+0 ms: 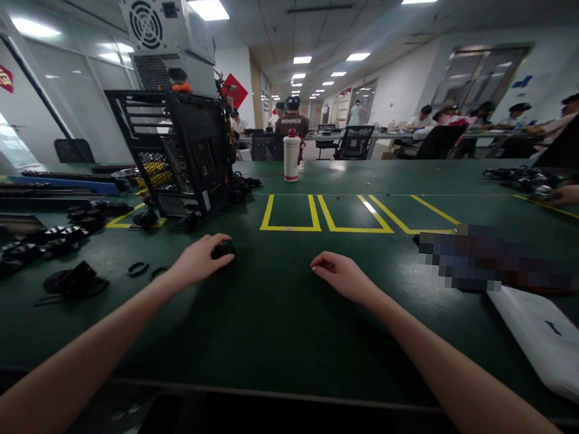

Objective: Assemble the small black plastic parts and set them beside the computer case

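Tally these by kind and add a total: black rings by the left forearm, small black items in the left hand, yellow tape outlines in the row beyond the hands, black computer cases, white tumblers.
Black rings: 2
Small black item in the left hand: 1
Yellow tape outlines: 3
Black computer case: 1
White tumbler: 1
Total: 8

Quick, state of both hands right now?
Left hand: closed around a small black object.
Right hand: loosely curled, no held object visible; whether fully closed cannot be told.
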Available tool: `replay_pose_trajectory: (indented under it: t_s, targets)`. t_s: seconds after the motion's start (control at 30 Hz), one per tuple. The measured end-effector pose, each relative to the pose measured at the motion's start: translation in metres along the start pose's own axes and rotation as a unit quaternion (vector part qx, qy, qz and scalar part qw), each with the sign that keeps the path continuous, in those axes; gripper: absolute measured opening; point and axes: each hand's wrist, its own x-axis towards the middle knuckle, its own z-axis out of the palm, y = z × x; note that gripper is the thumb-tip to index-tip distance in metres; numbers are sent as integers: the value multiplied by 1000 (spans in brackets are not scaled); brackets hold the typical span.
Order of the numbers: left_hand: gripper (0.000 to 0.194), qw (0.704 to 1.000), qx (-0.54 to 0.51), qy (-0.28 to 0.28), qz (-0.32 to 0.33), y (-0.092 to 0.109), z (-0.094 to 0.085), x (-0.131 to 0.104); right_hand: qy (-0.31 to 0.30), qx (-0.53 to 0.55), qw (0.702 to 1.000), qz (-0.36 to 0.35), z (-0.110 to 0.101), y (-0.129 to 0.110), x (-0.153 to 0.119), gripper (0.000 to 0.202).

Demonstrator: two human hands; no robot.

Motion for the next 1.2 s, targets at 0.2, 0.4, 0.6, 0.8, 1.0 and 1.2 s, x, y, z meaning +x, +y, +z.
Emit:
replay_pose_trajectory:
  t_s: [0.2, 0.4, 0.6, 0.8, 1.0, 1.2]
  targets:
    - [48, 986, -99, -28, 129, 101, 38, 14, 23, -32, 999, 0, 3, -4, -2, 28]
    - [54, 955, -203, -86, 200, 133, 52, 17, -21, 32, 999, 4, -2, -7, -1, 27]
    - [71, 943, -273, -105, 157, 128, 60, 20, -70, 79, 994, 8, -5, -3, 2, 29]
    - [63, 943, -271, -92, 167, 125, 66, 22, -79, 119, 990, -6, 0, 8, 6, 28]
    - [59, 940, -275, -96, 180, 125, 66, 23, -52, 51, 995, -73, -2, -1, -3, 29]
    - [60, 935, -290, -94, 182, 123, 67, 23, -60, 75, 993, -67, -6, -6, -2, 38]
